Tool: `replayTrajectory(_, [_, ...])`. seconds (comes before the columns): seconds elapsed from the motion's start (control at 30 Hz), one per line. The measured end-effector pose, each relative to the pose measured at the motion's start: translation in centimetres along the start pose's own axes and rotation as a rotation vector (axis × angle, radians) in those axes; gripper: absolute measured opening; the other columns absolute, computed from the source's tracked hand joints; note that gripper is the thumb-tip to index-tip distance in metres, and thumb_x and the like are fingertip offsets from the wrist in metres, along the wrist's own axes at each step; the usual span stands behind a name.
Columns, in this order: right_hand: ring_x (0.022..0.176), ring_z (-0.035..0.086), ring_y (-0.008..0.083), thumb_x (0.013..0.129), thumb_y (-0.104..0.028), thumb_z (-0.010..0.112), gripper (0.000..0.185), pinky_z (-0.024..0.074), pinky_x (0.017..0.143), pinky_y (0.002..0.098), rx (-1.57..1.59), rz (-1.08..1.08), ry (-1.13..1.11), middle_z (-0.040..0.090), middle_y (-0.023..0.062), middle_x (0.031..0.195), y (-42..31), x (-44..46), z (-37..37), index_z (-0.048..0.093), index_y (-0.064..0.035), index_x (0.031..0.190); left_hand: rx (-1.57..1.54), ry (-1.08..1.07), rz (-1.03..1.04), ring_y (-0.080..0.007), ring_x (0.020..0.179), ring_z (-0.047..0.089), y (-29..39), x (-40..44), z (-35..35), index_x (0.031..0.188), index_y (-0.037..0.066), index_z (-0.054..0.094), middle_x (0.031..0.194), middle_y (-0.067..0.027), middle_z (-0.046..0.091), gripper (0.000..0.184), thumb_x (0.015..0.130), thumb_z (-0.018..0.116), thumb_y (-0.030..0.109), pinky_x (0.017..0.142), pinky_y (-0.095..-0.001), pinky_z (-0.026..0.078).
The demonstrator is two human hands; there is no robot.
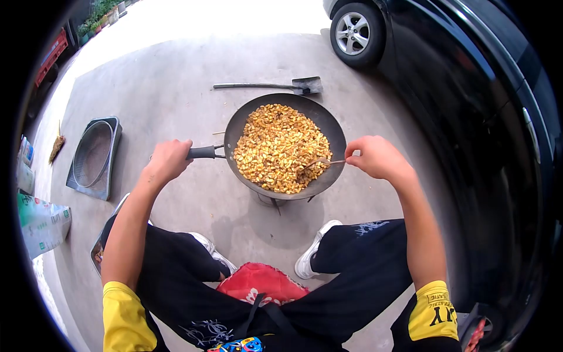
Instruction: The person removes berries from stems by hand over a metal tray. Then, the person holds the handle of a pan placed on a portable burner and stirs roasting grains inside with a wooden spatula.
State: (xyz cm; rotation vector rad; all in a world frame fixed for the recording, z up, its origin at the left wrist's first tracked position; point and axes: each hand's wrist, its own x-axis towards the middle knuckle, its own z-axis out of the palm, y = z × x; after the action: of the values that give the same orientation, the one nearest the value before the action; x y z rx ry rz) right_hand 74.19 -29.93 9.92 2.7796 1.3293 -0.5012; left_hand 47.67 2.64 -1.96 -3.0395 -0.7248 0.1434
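Note:
A dark wok [335, 126] full of yellow-brown corn kernels [278, 146] stands on a small stove [271, 200], mostly hidden beneath it. My left hand [169, 159] is closed around the wok's black handle [202, 152] on the left side. Over the wok's right rim, the fingers of my right hand [375, 156] pinch the thin handle of a brown stirring utensil [324, 161]. Its head is partly buried among the kernels, so I cannot tell its exact shape.
A shovel [305, 86] lies on the concrete beyond the wok. To the left are a dark tray with a round sieve [94, 154], a small broom [57, 146] and a printed bag [44, 223]. A black car [463, 117] stands close on the right.

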Motion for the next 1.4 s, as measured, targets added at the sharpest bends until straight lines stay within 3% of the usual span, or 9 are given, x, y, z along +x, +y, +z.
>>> replayTrajectory(0.17, [0.078,0.065,0.0274,0.083,-0.019,0.066,0.016,0.0501,0.072,0.0405,0.032,0.049,-0.169,0.069,0.0129,0.083,2.2,-0.1,1.1,0.071,-0.0094,0.095,-0.02,-0.001,0.008,-0.0378,0.074,0.061,-0.2,0.1,-0.1,0.086,0.005,0.057,0.072,-0.0162,0.062,0.023,0.08,0.07,0.022,0.065,-0.0486,0.047])
replayTrajectory(0.23, [0.079,0.065,0.0289,0.083,-0.018,0.066,0.014,0.0502,0.073,0.0406,-0.022,-0.195,-0.123,0.069,0.0125,0.082,1.3,0.5,3.0,0.07,-0.0092,0.093,0.001,-0.01,0.003,-0.0369,0.073,0.062,0.2,0.0,-0.5,0.086,0.005,0.058,0.073,-0.0157,0.063,0.021,0.081,0.07,0.021,0.065,-0.0478,0.048])
replayTrajectory(0.5, [0.089,0.066,0.0282,0.081,-0.022,0.065,0.015,0.0523,0.077,0.0401,0.022,-0.198,-0.012,0.07,0.0104,0.089,-1.6,4.9,5.5,0.07,-0.0141,0.093,0.029,-0.01,0.015,-0.035,0.072,0.063,0.5,0.0,-0.9,0.084,0.005,0.059,0.072,-0.0139,0.064,0.019,0.081,0.069,0.021,0.065,-0.0465,0.048])
replayTrajectory(0.63, [0.085,0.067,0.0262,0.082,-0.023,0.066,0.016,0.052,0.075,0.0388,-0.067,-0.111,-0.053,0.07,0.0101,0.084,-1.6,2.2,0.7,0.073,-0.014,0.094,0.004,-0.007,0.008,-0.0361,0.072,0.062,0.3,0.0,-0.7,0.084,0.006,0.059,0.071,-0.0145,0.063,0.019,0.08,0.07,0.021,0.065,-0.0472,0.047])
replayTrajectory(0.77, [0.053,0.055,0.0178,0.087,-0.02,0.062,0.02,0.045,0.057,0.0328,0.102,0.116,-0.061,0.06,0.0103,0.058,0.7,-0.7,-2.0,0.072,-0.0026,0.088,-0.029,0.026,0.016,-0.037,0.072,0.061,0.0,-0.1,-0.3,0.082,0.006,0.058,0.07,-0.0152,0.061,0.02,0.079,0.07,0.022,0.064,-0.0481,0.046])
replayTrajectory(0.9, [0.067,0.063,0.0255,0.085,-0.022,0.062,0.021,0.0489,0.066,0.0383,-0.008,0.254,0.049,0.065,0.0148,0.068,2.3,-1.1,-1.8,0.074,-0.0045,0.085,-0.054,0.022,0.001,-0.0365,0.072,0.061,-0.2,0.1,0.0,0.082,0.006,0.058,0.071,-0.0149,0.061,0.02,0.079,0.071,0.021,0.065,-0.0477,0.047])
replayTrajectory(1.07, [0.068,0.063,0.0254,0.081,-0.024,0.065,0.02,0.049,0.068,0.0375,-0.06,0.196,-0.151,0.067,0.014,0.069,1.9,2.7,0.2,0.075,-0.008,0.077,-0.04,-0.002,-0.011,-0.0364,0.074,0.061,-0.2,0.1,0.1,0.083,0.006,0.059,0.072,-0.0148,0.061,0.016,0.08,0.069,0.018,0.065,-0.0472,0.047])
replayTrajectory(1.3, [0.052,0.049,0.0165,0.082,-0.024,0.065,0.021,0.0414,0.046,0.0352,0.579,0.339,-0.253,0.056,0.0045,0.059,-0.4,9.1,7.7,0.073,-0.0059,0.074,-0.032,0.029,0.01,-0.0358,0.072,0.06,-0.2,0.1,0.3,0.082,0.008,0.059,0.07,-0.0139,0.061,0.008,0.081,0.062,0.015,0.064,-0.047,0.046])
replayTrajectory(1.4, [0.053,0.054,0.0204,0.081,-0.024,0.065,0.023,0.0446,0.051,0.0376,0.71,0.341,-0.175,0.06,0.0085,0.059,-2.1,10.3,8.3,0.073,-0.004,0.073,-0.019,0.025,0.014,-0.0361,0.071,0.06,-0.3,0.2,0.3,0.082,0.009,0.06,0.069,-0.0136,0.061,0.008,0.08,0.063,0.016,0.063,-0.0471,0.045])
